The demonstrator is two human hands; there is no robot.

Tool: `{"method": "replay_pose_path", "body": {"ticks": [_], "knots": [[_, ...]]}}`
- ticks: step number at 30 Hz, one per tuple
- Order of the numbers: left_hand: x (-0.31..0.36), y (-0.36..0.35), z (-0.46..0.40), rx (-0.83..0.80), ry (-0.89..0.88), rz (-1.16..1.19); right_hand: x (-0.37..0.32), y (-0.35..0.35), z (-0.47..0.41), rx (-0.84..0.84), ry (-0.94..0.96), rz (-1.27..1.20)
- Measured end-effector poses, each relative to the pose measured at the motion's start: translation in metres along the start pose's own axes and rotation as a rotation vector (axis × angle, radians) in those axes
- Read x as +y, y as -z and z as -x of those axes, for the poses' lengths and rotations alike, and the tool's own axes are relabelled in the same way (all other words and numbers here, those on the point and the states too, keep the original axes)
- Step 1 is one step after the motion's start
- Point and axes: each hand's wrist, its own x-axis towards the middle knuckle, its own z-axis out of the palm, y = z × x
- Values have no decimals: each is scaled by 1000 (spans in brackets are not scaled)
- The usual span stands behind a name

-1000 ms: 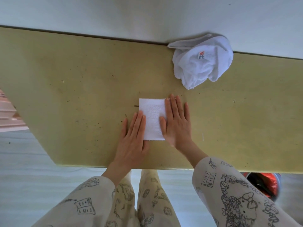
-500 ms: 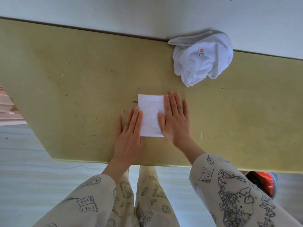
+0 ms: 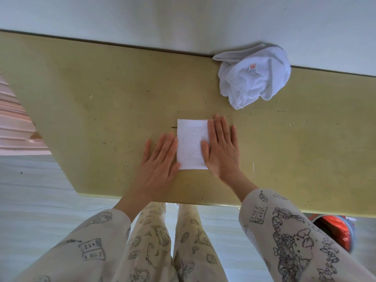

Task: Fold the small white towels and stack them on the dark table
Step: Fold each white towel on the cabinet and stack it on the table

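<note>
Towel, folded to a small white rectangle, flat on table between both hands, long sides running away from the body. Left hand flat, fingers straight and spread, palm down on the tabletop, index finger and thumb just touching the towel's left edge. Right hand flat too, fingers straight and close together, thumb and the inner side of the palm pressing on the towel's right strip, remaining fingers reaching past the right edge onto bare wood. Far edge and near edge of the towel uncovered, corners square. Near rim of the table just behind the wrists; left rim cutting away on a slant, well left of the left hand. Broad bare tabletop left of the left hand and beyond both sets of fingertips, marked only by small dark specks and scratches. Heap of crumpled white towels with a small red-printed label, beyond and to the right of the right hand, well apart from it, pushed against the pale wall at the table's far edge. More bare surface right of the right hand. Below the rim, printed cream sleeves and trouser legs; a red and grey object on the floor, under the right forearm's side, partly hidden by the table.
</note>
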Motion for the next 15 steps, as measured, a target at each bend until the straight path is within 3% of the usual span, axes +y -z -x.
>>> {"method": "replay_pose_path", "body": {"ticks": [6,9,12,15], "knots": [[8,-5,-27,-86,-2,-112,2,5,0,-36,24,-7],[-1,-1,-28,-131,-72,-131,4,18,-3,-5,-19,-178],[3,4,-29,-145,-48,-103,5,38,-10,106,-324,-366],[5,6,-27,-118,-4,22,5,48,-22,-16,-627,-481]]}}
